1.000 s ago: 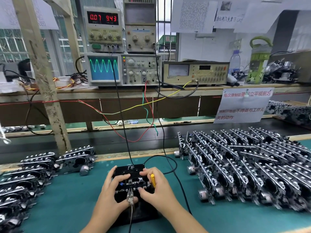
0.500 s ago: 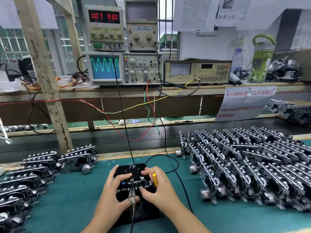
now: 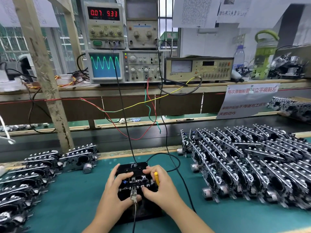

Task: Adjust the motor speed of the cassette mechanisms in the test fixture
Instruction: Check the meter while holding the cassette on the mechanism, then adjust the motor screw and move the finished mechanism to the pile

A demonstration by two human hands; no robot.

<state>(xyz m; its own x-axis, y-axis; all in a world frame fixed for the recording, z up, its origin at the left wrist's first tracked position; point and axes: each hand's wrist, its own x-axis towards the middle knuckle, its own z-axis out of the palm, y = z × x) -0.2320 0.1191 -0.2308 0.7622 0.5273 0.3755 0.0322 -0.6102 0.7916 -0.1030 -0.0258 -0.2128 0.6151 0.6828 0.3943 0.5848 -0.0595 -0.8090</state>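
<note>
Left hand (image 3: pixel 116 190) curling fingers over the cassette mechanism (image 3: pixel 134 181) in the black test fixture (image 3: pixel 134 167), right hand (image 3: pixel 159 187) gripping it too, pinching a yellow screwdriver (image 3: pixel 156 178), both resting on the green counter (image 3: pixel 70 199).

Both hands are gripping a cassette mechanism (image 3: pixel 134 181) sitting in the black test fixture (image 3: pixel 133 167): left hand (image 3: pixel 112 195) nearer left, right hand (image 3: pixel 161 187) pinching a yellow screwdriver (image 3: pixel 156 178).
</note>
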